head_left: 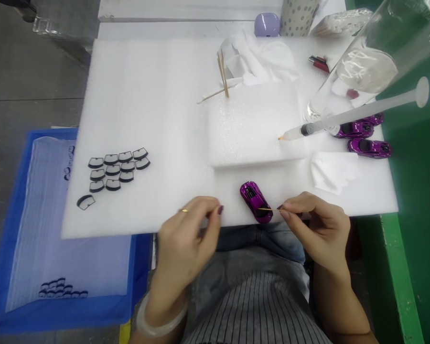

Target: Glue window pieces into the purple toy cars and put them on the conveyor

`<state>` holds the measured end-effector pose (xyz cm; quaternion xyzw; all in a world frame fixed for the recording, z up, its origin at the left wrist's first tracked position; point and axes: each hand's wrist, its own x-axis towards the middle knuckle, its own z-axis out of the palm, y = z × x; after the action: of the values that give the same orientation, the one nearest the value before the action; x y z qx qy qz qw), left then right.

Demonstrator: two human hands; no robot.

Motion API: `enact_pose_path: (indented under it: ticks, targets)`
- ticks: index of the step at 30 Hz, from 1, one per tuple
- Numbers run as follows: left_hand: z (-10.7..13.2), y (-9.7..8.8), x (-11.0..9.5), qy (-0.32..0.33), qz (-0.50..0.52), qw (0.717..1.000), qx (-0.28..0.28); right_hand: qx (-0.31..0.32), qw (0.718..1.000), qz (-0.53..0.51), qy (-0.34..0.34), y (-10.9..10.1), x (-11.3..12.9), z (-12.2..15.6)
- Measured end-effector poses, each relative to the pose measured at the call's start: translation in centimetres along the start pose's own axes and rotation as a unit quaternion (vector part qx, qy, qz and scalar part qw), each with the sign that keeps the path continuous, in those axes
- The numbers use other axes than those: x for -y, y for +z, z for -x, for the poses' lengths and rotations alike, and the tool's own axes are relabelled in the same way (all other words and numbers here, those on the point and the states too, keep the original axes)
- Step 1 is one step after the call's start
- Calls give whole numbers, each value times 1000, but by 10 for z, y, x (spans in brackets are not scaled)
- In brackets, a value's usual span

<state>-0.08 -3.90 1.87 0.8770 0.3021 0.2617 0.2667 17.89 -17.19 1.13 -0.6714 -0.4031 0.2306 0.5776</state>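
Note:
A purple toy car lies near the front edge of the white foam sheet, between my two hands. My right hand pinches a thin wooden toothpick between thumb and forefinger, its tip over the dark window of the car. To the left of the car, my left hand is closed, with thumb and forefinger pressed together. Whether anything is between those fingertips is hidden. Several small clear window pieces with black edges are laid in rows at the left of the foam.
A raised foam block carries a syringe and wooden sticks. Behind are white tissue, a purple case and a dotted cup. More purple cars stand right. A blue bin is at left.

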Motion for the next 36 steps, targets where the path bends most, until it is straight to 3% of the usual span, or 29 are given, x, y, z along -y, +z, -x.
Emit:
enact_pose_path:
  ticks: [3,7,11,14,16,19,22,24,25,27,29,31,32,33,36]
  targets:
    - [8,-18,14,-49,-84,993,-73,-9,1000,-23,-3,-1,-2,1]
    - [12,-29,26,-103,-107,979,-139,-49,997,-56,-13,-1,-7,2]
    - [13,-17,25,-64,-68,982,-164,-127,986,-106,-5,-5,-1,3]
    - [10,-3,15,-3,-28,989,-148,-163,981,-100,-33,-3,19,-4]
    - [7,5,6,34,-16,991,-127,-136,986,-46,-79,9,36,-15]
    - [8,15,-4,71,2,992,-109,-20,980,101,-171,47,52,-40]
    - [14,24,-6,98,14,988,-117,72,920,289,-253,92,54,-69]
    - [17,32,-3,103,1,987,-127,92,886,353,-286,108,53,-80]
    - [17,35,-1,103,-9,986,-133,82,882,352,-303,109,53,-81]
    - [15,41,-1,98,-28,985,-137,34,895,290,-337,94,54,-73]
    - [11,45,-3,81,-35,989,-116,-38,917,222,-329,59,50,-59]
    - [5,46,-6,65,-45,994,-79,-148,932,236,-230,14,39,-49]
    - [3,46,-7,63,-51,995,-62,-218,924,262,-172,-9,30,-48]
    - [1,46,-7,65,-55,995,-50,-248,912,299,-130,-28,21,-49]
    - [-2,46,-4,82,-33,996,-32,-201,905,366,-74,-59,-7,-58]
